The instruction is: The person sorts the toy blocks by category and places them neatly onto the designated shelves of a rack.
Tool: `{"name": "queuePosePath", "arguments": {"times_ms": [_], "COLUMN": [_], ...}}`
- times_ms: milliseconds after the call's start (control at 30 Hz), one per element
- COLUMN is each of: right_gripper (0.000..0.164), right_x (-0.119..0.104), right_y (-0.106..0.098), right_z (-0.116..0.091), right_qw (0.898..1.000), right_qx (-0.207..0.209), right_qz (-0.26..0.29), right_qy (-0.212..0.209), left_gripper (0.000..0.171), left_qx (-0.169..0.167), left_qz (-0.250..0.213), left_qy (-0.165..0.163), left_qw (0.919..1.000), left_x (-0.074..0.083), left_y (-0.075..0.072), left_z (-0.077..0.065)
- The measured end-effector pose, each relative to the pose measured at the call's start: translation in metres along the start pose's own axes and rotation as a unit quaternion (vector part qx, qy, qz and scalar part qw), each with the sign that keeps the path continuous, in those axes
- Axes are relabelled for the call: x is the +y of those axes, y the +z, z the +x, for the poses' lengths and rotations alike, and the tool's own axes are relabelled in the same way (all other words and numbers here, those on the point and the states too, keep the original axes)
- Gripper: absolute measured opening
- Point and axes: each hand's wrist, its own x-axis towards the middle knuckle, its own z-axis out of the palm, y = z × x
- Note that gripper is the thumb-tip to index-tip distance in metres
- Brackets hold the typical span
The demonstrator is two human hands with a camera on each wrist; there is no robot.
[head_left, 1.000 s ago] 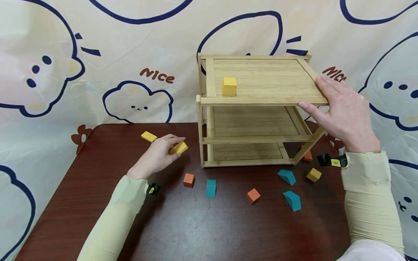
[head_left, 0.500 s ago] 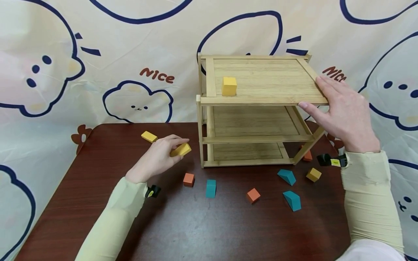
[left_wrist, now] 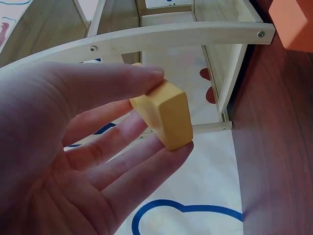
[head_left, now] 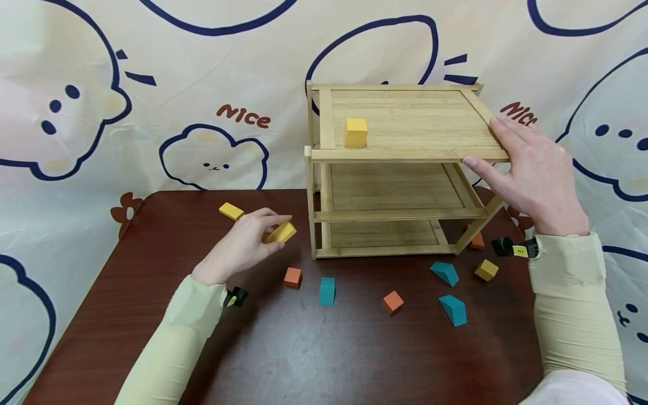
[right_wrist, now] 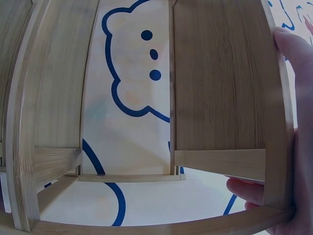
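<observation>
My left hand [head_left: 240,244] pinches a yellow rectangular block [head_left: 283,232] between thumb and fingers, left of the wooden shelf [head_left: 400,214]. In the left wrist view the same yellow block [left_wrist: 172,117] is tilted, its lower end at a fingertip. My right hand [head_left: 539,177] grips the right edge of the shelf's top board, thumb at the front corner and fingers over the side. The right wrist view shows fingertips [right_wrist: 244,188] behind the board's end. On the top board, near its left front, sits a yellow cube [head_left: 356,133].
Another yellow block [head_left: 231,211] lies behind my left hand. In front of the shelf are an orange cube [head_left: 292,278], a teal block [head_left: 327,291] and a second orange cube [head_left: 392,302]. Teal wedges [head_left: 453,310] and a yellow cube [head_left: 486,270] lie on the right.
My left hand has shifted slightly to the right with the yellow block, then stays nearly still. My right hand keeps its grip on the shelf, which has not moved.
</observation>
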Motion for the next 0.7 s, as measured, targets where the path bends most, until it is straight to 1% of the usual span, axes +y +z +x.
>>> {"name": "queuePosePath", "arguments": {"times_ms": [200,433,533,700], "right_gripper": [0.089,0.089,0.089,0.089], "right_x": [0.0,0.0,0.0,-0.001], "right_y": [0.0,0.0,0.001,0.001], "right_z": [0.0,0.0,0.0,0.0], "right_qw": [1.0,1.0,1.0,1.0], "right_qx": [-0.001,0.001,0.003,0.003], "right_qz": [0.0,-0.002,-0.002,-0.001], "right_qy": [0.001,0.001,0.001,0.002], "left_gripper": [0.055,0.055,0.055,0.055], "left_qx": [-0.002,-0.014,-0.015,-0.007], "left_qz": [0.007,-0.001,-0.003,0.008], "left_qy": [-0.002,-0.002,0.007,0.039], "left_qw": [1.0,0.9999,0.9999,0.9992], "left_x": [0.003,0.016,0.022,0.032], "left_y": [-0.001,-0.005,-0.007,-0.009], "left_z": [0.0,-0.005,-0.007,-0.011]}}
